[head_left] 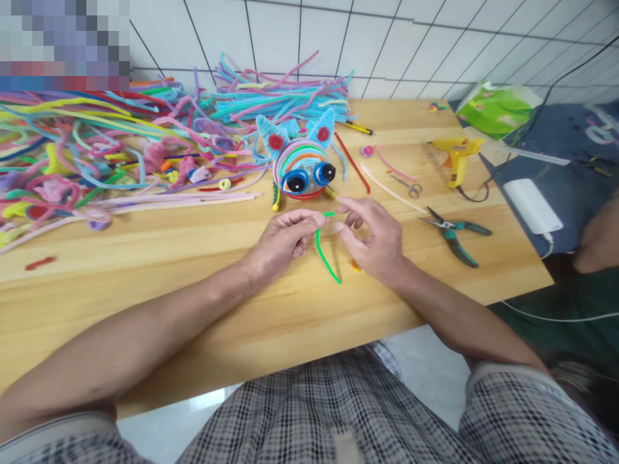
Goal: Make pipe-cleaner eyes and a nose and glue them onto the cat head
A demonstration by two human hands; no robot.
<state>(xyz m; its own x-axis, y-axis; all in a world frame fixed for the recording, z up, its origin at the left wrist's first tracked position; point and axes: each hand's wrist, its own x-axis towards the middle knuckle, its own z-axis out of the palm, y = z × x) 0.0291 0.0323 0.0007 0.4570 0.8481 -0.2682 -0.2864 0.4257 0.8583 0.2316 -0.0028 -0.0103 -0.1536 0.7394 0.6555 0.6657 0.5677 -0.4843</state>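
A bright green pipe cleaner (327,258) is pinched between the thumb and fingers of my left hand (293,238). Its long end hangs down toward the table, and a short bent end points right. Just right of that end is my right hand (370,235), thumb and forefinger apart with no hold on it that I can see. Beyond both hands stands a pipe-cleaner animal figure (302,158) with striped head, light blue ears and big black-and-blue eyes. A small orange piece (356,265) lies partly hidden by my right hand.
Many loose coloured pipe cleaners (120,142) cover the table's left and back. To the right lie pliers (452,235), small scissors (409,185), a yellow glue gun (457,158) and a utility knife (360,127). A white power adapter (532,205) sits past the table's edge, near another person's limb (599,235).
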